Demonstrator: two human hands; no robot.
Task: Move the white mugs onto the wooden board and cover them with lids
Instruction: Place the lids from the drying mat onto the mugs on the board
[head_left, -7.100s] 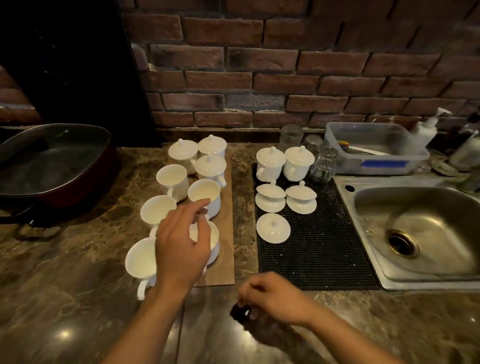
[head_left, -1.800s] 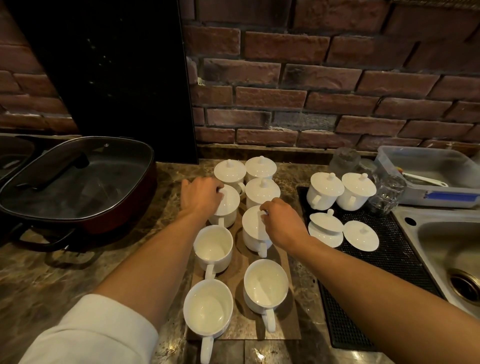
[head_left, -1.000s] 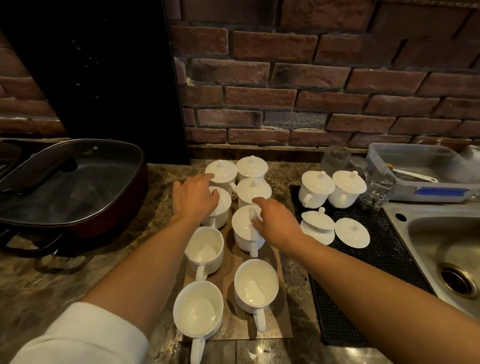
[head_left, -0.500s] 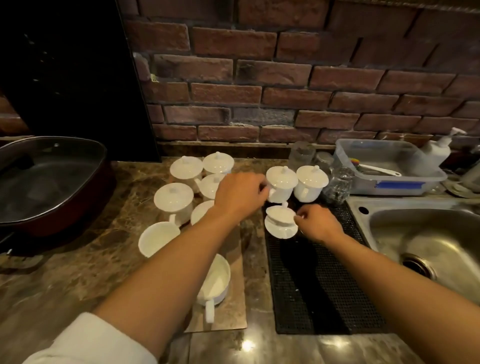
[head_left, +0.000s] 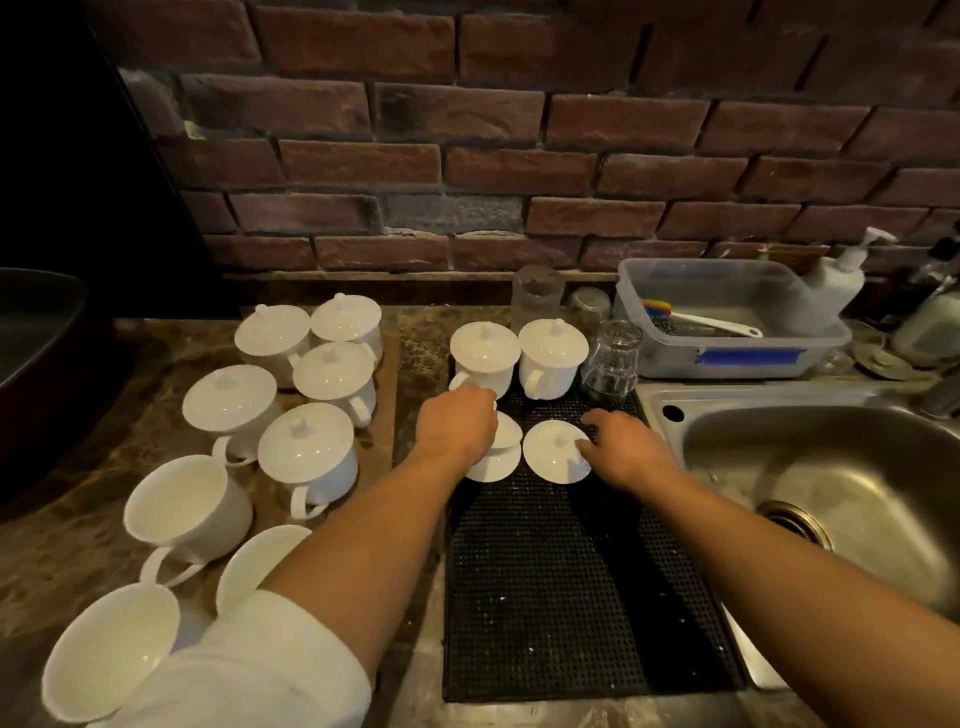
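Observation:
On the wooden board (head_left: 385, 400) at the left stand several white mugs. Those at the back, such as this lidded mug (head_left: 306, 457), wear lids. Three open mugs (head_left: 182, 501) sit at the front, partly behind my sleeve. Two more lidded mugs (head_left: 484, 358) stand on the black mat (head_left: 561, 597). My left hand (head_left: 456, 430) curls over the top of a small stack of lids (head_left: 496, 462) on the mat. To the right, my right hand (head_left: 626, 448) pinches the edge of a single lid (head_left: 553, 460) that lies flat.
A steel sink (head_left: 831, 493) is at the right. A clear plastic tub (head_left: 727, 332), a soap bottle (head_left: 836, 275) and upturned glasses (head_left: 612, 361) stand behind the mat. A dark pan (head_left: 36, 364) sits at the far left, below a brick wall.
My left hand has come down from the lidded mug on the mat onto the stack of lids. My right hand has shifted right, uncovering the single lid it now grips.

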